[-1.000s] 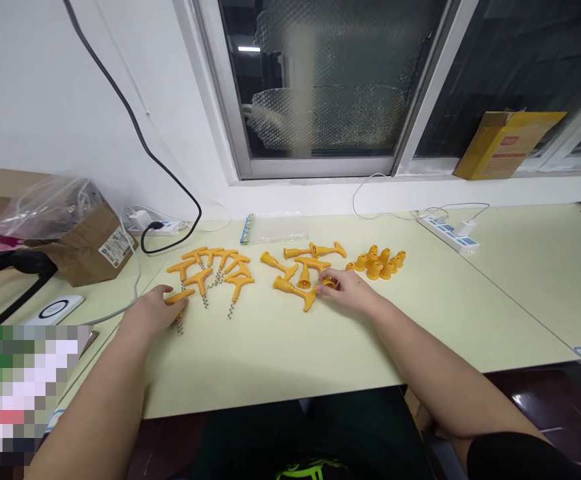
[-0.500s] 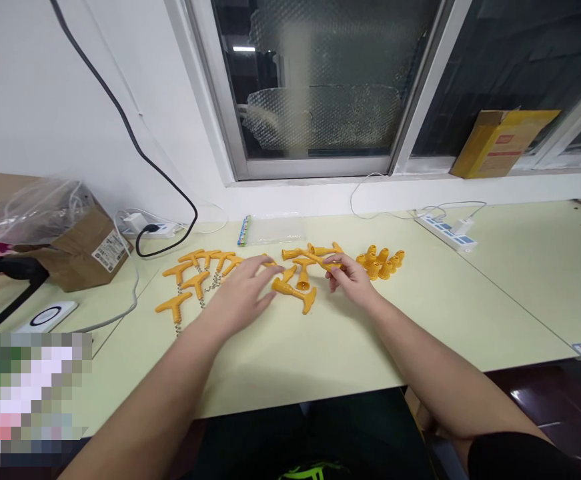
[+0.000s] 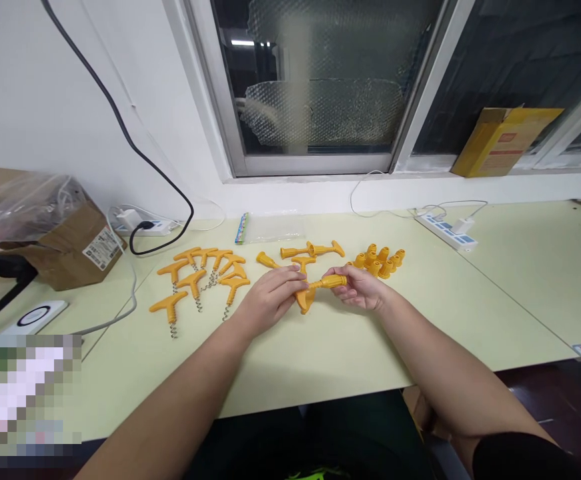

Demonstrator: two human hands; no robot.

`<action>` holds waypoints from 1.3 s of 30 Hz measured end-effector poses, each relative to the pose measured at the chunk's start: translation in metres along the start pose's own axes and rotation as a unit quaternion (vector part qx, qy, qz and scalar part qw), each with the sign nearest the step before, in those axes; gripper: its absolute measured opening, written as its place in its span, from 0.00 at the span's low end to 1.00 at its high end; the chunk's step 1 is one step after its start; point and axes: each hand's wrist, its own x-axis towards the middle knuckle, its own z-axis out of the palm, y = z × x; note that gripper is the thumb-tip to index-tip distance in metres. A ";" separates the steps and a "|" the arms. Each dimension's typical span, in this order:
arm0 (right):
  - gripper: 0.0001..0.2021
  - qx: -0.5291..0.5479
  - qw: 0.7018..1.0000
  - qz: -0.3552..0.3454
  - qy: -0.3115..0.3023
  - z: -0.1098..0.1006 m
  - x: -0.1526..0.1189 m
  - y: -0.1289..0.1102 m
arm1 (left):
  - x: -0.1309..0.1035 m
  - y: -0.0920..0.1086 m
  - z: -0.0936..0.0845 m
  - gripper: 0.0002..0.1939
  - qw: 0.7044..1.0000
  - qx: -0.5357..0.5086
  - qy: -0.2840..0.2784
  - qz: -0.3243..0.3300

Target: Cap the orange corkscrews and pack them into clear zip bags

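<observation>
My right hand [image 3: 363,288] closes around the yellow ribbed sleeve of a T-handled corkscrew [image 3: 331,281], held level above the table. My left hand [image 3: 274,297] is closed at the handle end of the same corkscrew, its fingers covering much of that handle. Under and beside the hands lie more yellow pieces, partly hidden, with a T-handle [image 3: 303,261] just beyond my fingertips. Behind them lies a sleeved corkscrew [image 3: 327,249]. To the left, several yellow corkscrews [image 3: 195,283] show bare metal spirals. A cluster of yellow sleeves [image 3: 384,267] stands right of my right hand.
A clear plastic bag [image 3: 273,228] lies near the wall. Power strips stand at the back left [image 3: 155,228] and back right [image 3: 447,230]. An opened cardboard box [image 3: 77,257] occupies the left side, near a white pad [image 3: 35,317]. A yellow carton [image 3: 503,143] leans on the window.
My left hand has moved right and closed at the corkscrew's handle end. My right hand has lowered slightly, still holding the sleeve. Another bare corkscrew is now visible left of my left hand.
</observation>
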 end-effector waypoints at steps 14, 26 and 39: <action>0.11 -0.289 0.918 -0.269 0.030 0.005 0.007 0.021 | -0.006 0.005 0.007 0.20 0.848 -0.355 0.067 -0.388; 0.13 -0.322 0.884 -0.315 0.122 0.006 0.005 0.019 | -0.005 -0.009 0.006 0.23 0.820 -0.345 0.085 -0.448; 0.14 -0.497 0.784 -0.321 0.185 -0.003 -0.006 0.010 | -0.004 -0.035 -0.037 0.22 0.806 -0.288 0.284 -0.431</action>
